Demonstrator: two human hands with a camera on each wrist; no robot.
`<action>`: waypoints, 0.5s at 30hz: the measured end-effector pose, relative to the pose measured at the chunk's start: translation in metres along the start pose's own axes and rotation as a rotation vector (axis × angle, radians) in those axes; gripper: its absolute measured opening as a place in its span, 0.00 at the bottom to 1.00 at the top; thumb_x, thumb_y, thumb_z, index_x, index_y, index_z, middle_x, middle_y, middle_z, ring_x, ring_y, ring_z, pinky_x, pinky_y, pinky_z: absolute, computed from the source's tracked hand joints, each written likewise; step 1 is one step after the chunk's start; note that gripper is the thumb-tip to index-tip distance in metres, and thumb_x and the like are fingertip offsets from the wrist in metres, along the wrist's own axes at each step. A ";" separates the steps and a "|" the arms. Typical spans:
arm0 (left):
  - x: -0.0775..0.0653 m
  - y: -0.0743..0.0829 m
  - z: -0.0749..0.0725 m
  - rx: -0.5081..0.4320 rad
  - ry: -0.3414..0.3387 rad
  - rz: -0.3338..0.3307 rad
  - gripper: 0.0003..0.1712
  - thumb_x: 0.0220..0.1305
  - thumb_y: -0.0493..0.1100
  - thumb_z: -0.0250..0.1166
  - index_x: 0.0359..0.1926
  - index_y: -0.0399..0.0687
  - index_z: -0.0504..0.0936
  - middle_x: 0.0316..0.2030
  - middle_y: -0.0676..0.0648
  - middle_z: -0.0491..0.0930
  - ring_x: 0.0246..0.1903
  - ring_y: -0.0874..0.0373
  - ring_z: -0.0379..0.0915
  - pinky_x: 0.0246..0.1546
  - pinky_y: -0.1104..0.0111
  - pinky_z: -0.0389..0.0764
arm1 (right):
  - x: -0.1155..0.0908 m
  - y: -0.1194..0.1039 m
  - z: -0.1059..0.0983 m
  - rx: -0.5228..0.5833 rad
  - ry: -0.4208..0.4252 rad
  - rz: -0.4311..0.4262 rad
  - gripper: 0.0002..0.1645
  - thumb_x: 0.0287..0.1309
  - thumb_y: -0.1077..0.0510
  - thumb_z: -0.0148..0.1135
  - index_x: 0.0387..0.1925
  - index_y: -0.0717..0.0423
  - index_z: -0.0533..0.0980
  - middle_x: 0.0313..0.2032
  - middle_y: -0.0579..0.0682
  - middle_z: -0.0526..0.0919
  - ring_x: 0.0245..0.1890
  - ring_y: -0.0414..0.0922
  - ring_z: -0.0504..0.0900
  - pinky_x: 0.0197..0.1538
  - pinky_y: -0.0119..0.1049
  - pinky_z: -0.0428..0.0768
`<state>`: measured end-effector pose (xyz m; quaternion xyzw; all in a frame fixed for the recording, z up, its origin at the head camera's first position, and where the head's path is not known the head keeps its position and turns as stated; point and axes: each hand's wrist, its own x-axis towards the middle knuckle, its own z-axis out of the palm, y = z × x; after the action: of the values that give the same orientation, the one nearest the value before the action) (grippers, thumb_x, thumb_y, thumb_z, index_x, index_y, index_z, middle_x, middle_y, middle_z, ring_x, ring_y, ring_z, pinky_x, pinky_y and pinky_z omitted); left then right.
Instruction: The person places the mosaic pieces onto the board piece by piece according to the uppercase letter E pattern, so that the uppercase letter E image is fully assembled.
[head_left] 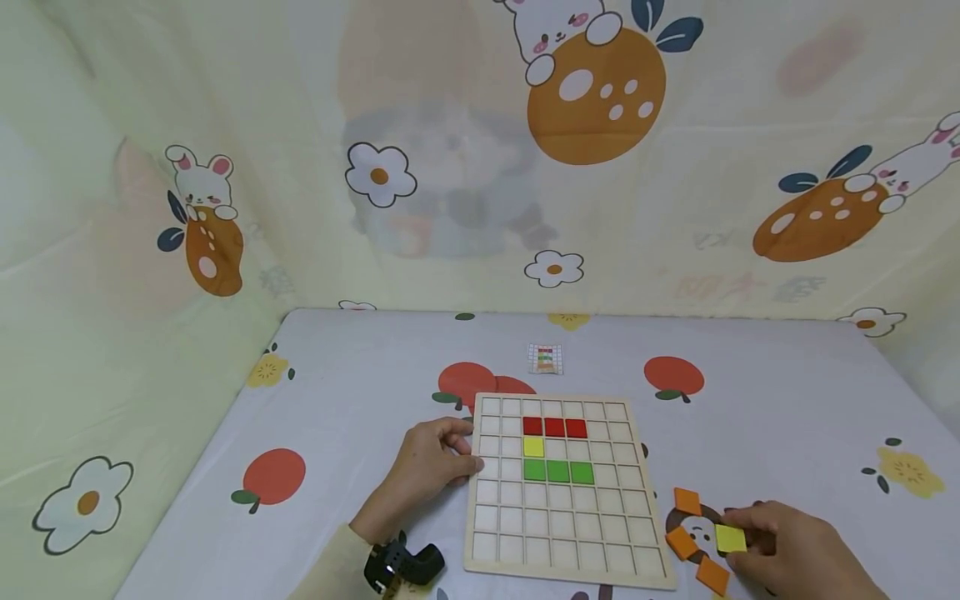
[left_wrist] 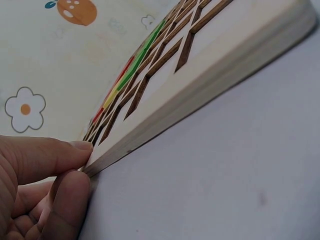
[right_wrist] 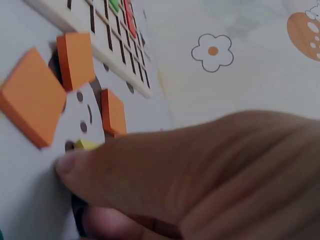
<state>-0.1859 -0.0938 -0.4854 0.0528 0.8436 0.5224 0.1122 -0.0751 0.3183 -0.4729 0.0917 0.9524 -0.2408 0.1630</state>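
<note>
A wooden grid board (head_left: 570, 529) lies on the table, with three red tiles (head_left: 554, 427), one yellow tile (head_left: 533, 447) and three green tiles (head_left: 558, 472) set in its squares. At its left edge my left hand (head_left: 431, 457) pinches the rim; in the left wrist view the thumb (left_wrist: 60, 152) lies against the board's corner. Right of the board, my right hand (head_left: 798, 546) pinches a loose yellow tile (head_left: 731, 538) between thumb and fingers. That tile is mostly hidden behind the thumb in the right wrist view. Orange tiles (head_left: 682, 543) lie close by, between this hand and the board.
A small printed card (head_left: 545, 359) with a coloured grid pattern lies beyond the board. The white tablecloth (head_left: 360, 367) carries printed fruit and flowers. A patterned curtain (head_left: 450, 275) closes off the back and sides of the table.
</note>
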 end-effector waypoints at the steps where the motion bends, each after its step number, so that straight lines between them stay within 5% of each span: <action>1: 0.000 0.000 0.000 0.001 -0.001 0.001 0.28 0.56 0.34 0.79 0.58 0.35 0.83 0.30 0.51 0.81 0.20 0.61 0.77 0.23 0.72 0.80 | 0.000 0.000 -0.001 -0.022 -0.007 0.001 0.33 0.48 0.60 0.82 0.55 0.73 0.81 0.34 0.48 0.79 0.34 0.44 0.74 0.33 0.33 0.75; 7: -0.001 0.002 0.000 -0.004 -0.009 -0.001 0.28 0.55 0.34 0.79 0.57 0.36 0.83 0.29 0.50 0.81 0.20 0.61 0.77 0.23 0.72 0.80 | -0.004 -0.003 -0.006 -0.084 0.018 -0.048 0.29 0.50 0.55 0.81 0.50 0.68 0.84 0.31 0.47 0.74 0.31 0.43 0.71 0.30 0.32 0.70; 15: -0.002 0.005 -0.001 -0.026 -0.010 -0.010 0.27 0.55 0.34 0.79 0.56 0.36 0.83 0.30 0.49 0.81 0.21 0.62 0.77 0.24 0.73 0.81 | -0.006 -0.029 -0.003 0.030 0.143 -0.182 0.24 0.53 0.52 0.80 0.49 0.59 0.87 0.29 0.43 0.73 0.28 0.36 0.69 0.29 0.30 0.69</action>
<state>-0.1842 -0.0929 -0.4807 0.0499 0.8363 0.5327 0.1197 -0.0773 0.2941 -0.4557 0.0244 0.9622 -0.2618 0.0706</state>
